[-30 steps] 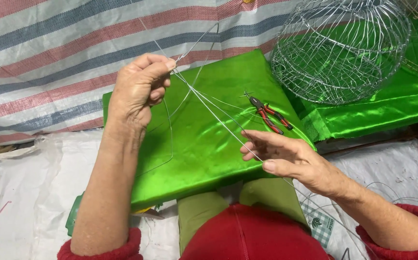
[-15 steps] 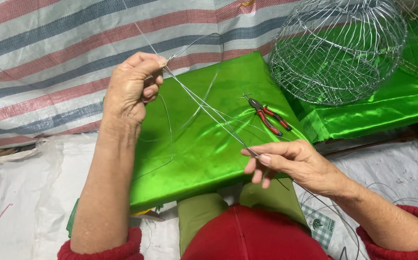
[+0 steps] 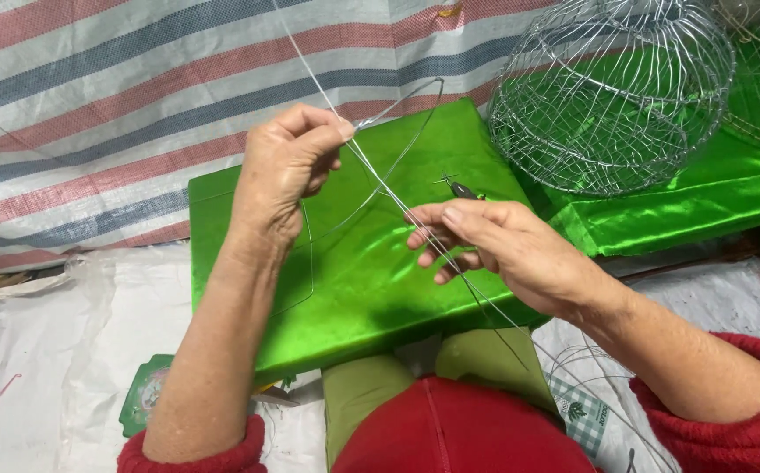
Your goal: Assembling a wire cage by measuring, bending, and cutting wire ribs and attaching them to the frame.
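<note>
While the left hand [image 3: 288, 166] is pinching the wire [image 3: 371, 171], the right hand [image 3: 502, 250] is gripping it lower. Both are hovering over the green cloth [image 3: 353, 280]

A domed wire cage [image 3: 612, 88] sits upper right on shiny green cloth [image 3: 704, 197]. Striped red, blue and white tarpaulin [image 3: 91, 105] fills the upper left; white plastic sheeting [image 3: 64, 350] lies lower left.

Red knitted sleeves pushed up, red top, olive-green trousers.
</note>
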